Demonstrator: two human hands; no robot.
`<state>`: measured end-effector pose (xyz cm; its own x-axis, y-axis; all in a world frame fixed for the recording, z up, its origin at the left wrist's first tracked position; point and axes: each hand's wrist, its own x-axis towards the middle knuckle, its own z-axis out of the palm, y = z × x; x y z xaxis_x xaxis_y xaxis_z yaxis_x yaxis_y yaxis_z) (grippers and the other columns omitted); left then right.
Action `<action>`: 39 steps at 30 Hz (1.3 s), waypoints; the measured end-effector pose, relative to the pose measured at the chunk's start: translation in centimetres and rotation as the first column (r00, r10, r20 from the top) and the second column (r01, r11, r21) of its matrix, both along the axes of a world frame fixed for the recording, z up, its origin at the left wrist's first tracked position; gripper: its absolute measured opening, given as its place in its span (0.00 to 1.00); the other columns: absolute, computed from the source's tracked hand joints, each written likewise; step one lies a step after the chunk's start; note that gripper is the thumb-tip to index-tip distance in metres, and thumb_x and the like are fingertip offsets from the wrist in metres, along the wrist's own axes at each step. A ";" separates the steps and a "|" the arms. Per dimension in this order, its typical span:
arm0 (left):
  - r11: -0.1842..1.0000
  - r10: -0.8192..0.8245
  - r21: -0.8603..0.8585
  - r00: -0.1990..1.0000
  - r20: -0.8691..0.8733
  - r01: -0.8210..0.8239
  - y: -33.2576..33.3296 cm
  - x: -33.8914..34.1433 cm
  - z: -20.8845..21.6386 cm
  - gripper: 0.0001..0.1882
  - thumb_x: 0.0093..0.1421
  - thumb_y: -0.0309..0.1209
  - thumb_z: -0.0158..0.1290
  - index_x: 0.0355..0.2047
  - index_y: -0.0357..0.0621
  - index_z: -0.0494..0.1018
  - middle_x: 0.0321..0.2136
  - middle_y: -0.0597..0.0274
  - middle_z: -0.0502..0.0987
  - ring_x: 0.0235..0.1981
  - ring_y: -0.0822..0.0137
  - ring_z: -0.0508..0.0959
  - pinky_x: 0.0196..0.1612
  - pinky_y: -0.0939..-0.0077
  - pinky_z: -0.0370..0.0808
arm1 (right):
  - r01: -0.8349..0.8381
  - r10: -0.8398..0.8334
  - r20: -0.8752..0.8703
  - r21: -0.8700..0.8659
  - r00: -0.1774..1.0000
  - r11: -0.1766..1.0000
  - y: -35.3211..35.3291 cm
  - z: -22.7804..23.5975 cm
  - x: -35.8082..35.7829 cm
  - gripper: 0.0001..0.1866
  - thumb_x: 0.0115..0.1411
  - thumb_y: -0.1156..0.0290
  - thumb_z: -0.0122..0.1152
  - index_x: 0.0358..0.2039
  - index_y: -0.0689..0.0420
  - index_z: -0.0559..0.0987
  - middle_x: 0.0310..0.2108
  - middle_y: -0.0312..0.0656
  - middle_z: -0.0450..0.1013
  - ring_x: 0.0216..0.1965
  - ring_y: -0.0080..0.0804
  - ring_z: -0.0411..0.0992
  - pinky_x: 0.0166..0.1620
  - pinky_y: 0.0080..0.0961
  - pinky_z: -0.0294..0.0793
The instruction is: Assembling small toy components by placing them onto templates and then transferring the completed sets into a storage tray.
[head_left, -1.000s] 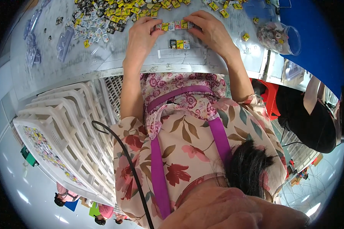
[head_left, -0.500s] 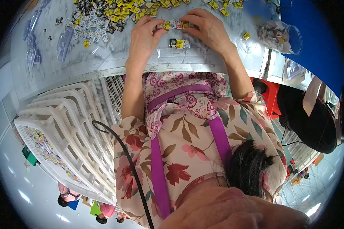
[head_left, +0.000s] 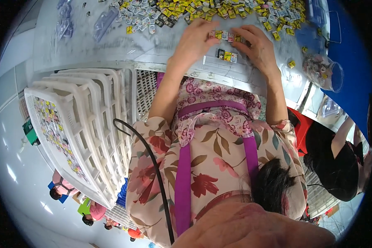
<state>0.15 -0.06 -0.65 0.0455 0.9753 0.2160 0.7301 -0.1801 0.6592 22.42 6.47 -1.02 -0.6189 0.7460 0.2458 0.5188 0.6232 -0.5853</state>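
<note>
A short row of tiny printed boxes [head_left: 224,36], red, yellow and white, lies between my hands over the table. My left hand [head_left: 195,41] pinches the row's left end between thumb and fingers. At the opposite end, my right hand [head_left: 257,45] has its thumb and fingertips closed round the boxes and partly hides them. Nearer to me, three more tiny boxes [head_left: 227,56], black, yellow and white, stand side by side. They are at a clear plastic tray or sleeve [head_left: 213,61] close to the table's front edge.
A large loose heap of tiny boxes [head_left: 219,9] spreads along the far side. Clear plastic packs [head_left: 105,24] lie at left, a clear jar [head_left: 324,73] on its side at right. White crates [head_left: 76,120] are stacked left below the table. Another person's arm [head_left: 342,134] shows at right.
The whole view has swung, so table and hands appear farther right and slightly lower. Both hands keep their grip at the ends of the row; the three boxes stay below it.
</note>
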 end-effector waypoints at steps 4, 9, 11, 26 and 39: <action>0.918 0.393 0.057 0.919 0.016 -0.393 1.3 -5.5 1.2 0.15 0.53 0.32 0.63 0.43 0.48 0.81 0.34 0.52 0.79 0.35 0.54 0.80 0.40 0.63 0.76 | 0.045 -0.121 -0.198 -0.353 0.973 0.934 -0.2 0.6 1.0 0.18 0.57 0.69 0.69 0.49 0.54 0.81 0.46 0.36 0.75 0.38 0.26 0.73 0.39 0.22 0.73; 0.867 0.492 0.062 0.829 -0.267 -0.495 4.3 -16.5 -1.2 0.14 0.58 0.39 0.60 0.43 0.50 0.82 0.35 0.55 0.82 0.33 0.58 0.83 0.36 0.65 0.77 | 0.055 -0.166 -0.333 -0.318 0.928 0.946 0.2 -0.3 1.3 0.16 0.60 0.73 0.66 0.49 0.56 0.81 0.42 0.35 0.76 0.37 0.22 0.71 0.40 0.18 0.72; 0.922 0.385 0.178 0.761 -0.523 -0.344 5.3 -18.3 -2.2 0.15 0.58 0.39 0.60 0.43 0.50 0.82 0.34 0.54 0.82 0.35 0.55 0.82 0.40 0.63 0.77 | 0.053 -0.169 -0.352 -0.317 0.921 0.947 0.3 -0.3 1.4 0.16 0.60 0.73 0.65 0.49 0.56 0.81 0.42 0.35 0.77 0.38 0.22 0.72 0.41 0.18 0.72; 0.958 0.178 -0.211 0.980 -0.093 -0.194 -1.5 -2.7 2.8 0.16 0.52 0.30 0.63 0.42 0.42 0.80 0.37 0.53 0.80 0.30 0.59 0.81 0.35 0.70 0.77 | 0.025 -0.043 -0.088 -0.204 0.995 0.979 -0.1 0.6 1.7 0.19 0.58 0.70 0.67 0.50 0.55 0.80 0.48 0.38 0.74 0.40 0.34 0.75 0.41 0.26 0.75; 0.977 0.080 -0.197 0.997 -0.021 -0.082 -0.2 -0.4 0.6 0.17 0.52 0.24 0.63 0.44 0.41 0.80 0.42 0.51 0.78 0.41 0.50 0.80 0.44 0.63 0.77 | -0.012 0.014 -0.035 0.048 0.999 0.999 0.1 -0.4 0.9 0.19 0.55 0.68 0.68 0.49 0.53 0.80 0.46 0.42 0.74 0.45 0.44 0.74 0.46 0.35 0.74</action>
<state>-0.28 -0.22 -0.09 -0.0337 0.9992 0.0192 0.7453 0.0124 0.6666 23.30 6.54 -1.38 -0.6188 0.7248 0.3030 0.4899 0.6576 -0.5724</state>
